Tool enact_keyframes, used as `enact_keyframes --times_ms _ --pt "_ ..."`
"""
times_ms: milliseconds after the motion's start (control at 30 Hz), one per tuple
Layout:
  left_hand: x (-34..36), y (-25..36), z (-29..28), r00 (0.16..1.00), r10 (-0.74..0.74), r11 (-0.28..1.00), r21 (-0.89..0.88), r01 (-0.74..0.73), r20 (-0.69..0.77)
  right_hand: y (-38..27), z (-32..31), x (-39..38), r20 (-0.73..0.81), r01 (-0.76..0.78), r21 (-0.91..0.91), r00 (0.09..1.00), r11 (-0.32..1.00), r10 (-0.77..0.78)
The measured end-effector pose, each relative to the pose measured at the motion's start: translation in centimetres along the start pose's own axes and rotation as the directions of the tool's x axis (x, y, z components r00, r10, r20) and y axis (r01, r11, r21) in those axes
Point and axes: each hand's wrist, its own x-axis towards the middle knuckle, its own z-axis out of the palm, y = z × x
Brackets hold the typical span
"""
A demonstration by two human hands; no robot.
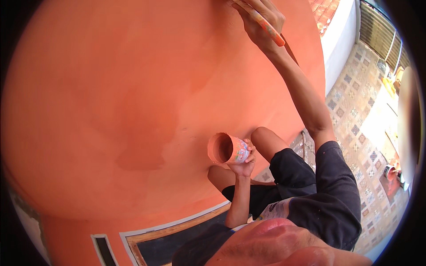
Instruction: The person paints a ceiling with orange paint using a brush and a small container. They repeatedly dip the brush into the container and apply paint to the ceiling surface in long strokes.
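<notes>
right hand [256, 33] grips paint-smeared brush [269, 30], bristles out of sight | left hand [246, 163] clasps cup [238, 149] below right hand | wall [102, 57] beyond both looks coated orange, darker patches [146, 137] left of left hand perhaps undried | remaining area: cannot tell

Noted below and to the left of the left fingers [250, 150]: a window [159, 244] with a dark pane, wooden frame [177, 226] and white outer trim [177, 219]. Farther left: a narrow dark opening [104, 251] with a white surround. To the right of the left fingers: a floor [346, 106] of patterned tiles, partly sunlit; a small red container [390, 173] sits well apart. Right of the right fingers [267, 6]: reddish roof tiles [323, 12], a white wall [341, 46], then corrugated sheeting [377, 29]. Below the sheeting: a yellow item [388, 87], kind not determinable.
</notes>
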Motion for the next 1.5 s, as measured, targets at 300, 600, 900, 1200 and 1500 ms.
enact_keyframes --times_ms 300,600,900,1200,1500 --pt "0.5 -0.4 0.9 1.0 0.002 1.0 0.003 -0.002 -0.013 -10.0 -5.1 -9.7 0.607 -0.289 0.562 0.78 0.775 -0.149" --pt "0.6 -1.8 2.2 0.996 0.091 0.996 0.015 -0.091 0.022 0.6 -2.2 -2.1 0.118 -0.518 0.258 0.855 0.816 0.505" --pt "0.2 -2.4 2.4 0.988 0.149 0.989 -0.014 -0.15 -0.03 -9.8 -5.9 -10.6 0.623 -0.272 0.487 0.774 0.83 -0.112" --pt "0.2 -3.9 4.0 0.974 0.225 0.974 0.013 -0.225 -0.006 -0.7 -1.6 -1.5 0.07 -0.384 0.21 0.923 0.899 0.378" --pt "0.5 -4.7 6.3 0.971 0.238 0.971 0.032 -0.238 0.015 -11.1 -5.5 -7.2 0.655 -0.219 0.494 0.73 0.842 -0.195"
